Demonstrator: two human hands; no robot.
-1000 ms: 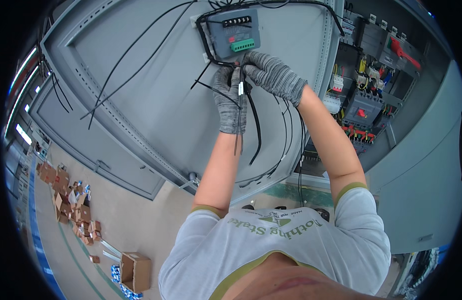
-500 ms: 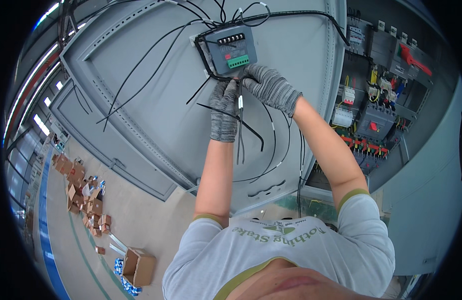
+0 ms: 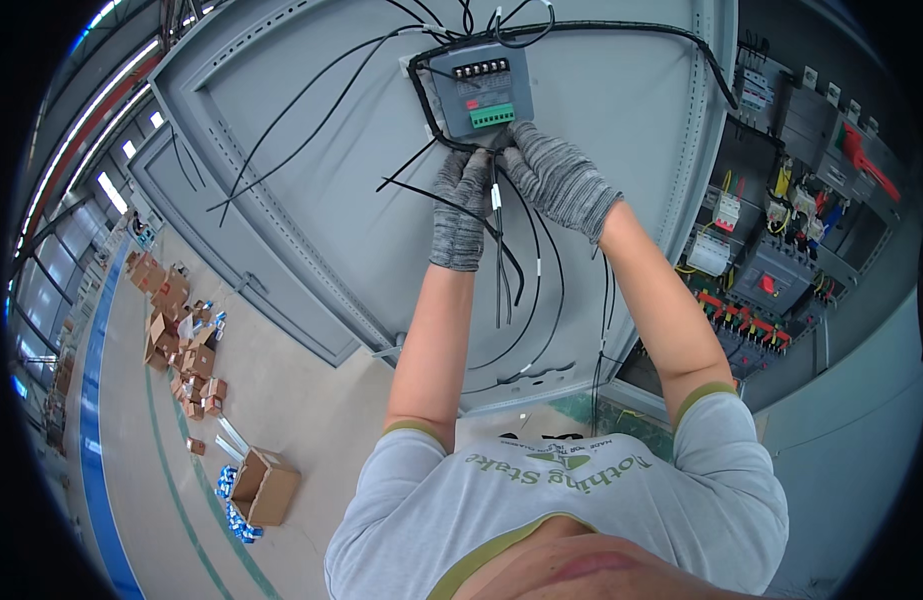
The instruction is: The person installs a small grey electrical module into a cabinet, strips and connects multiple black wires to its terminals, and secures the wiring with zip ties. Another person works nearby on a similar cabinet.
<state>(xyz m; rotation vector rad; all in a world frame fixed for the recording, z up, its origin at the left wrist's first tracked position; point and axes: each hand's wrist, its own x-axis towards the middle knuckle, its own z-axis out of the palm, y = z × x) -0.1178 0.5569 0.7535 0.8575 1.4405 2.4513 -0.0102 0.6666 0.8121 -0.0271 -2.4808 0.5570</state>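
Observation:
Both my hands wear grey knitted gloves and meet just under a blue-grey control module [image 3: 456, 110] on the inside of a grey cabinet door. My left hand [image 3: 461, 215] is closed around the lower end of a black wire bundle [image 3: 422, 100] that runs down the module's left side. From the right, my right hand [image 3: 561, 180] pinches the same bundle; its fingertips are partly hidden. Thin black wires [image 3: 500, 270] with a white marker sleeve [image 3: 496, 197] hang between the hands. A green terminal block [image 3: 493, 116] sits right above the fingers.
Loose black wires [image 3: 291, 105] fan out above and left of the module. On the right, the open cabinet holds breakers [image 3: 771, 275] and a red handle [image 3: 866, 165]. Cardboard boxes [image 3: 266, 490] lie on the floor at left, beyond the door's edge.
The whole view has shifted, with the door and module now slightly farther right and higher. Both hands stay at the bundle, and my right hand has turned slightly, its fingers lower against it.

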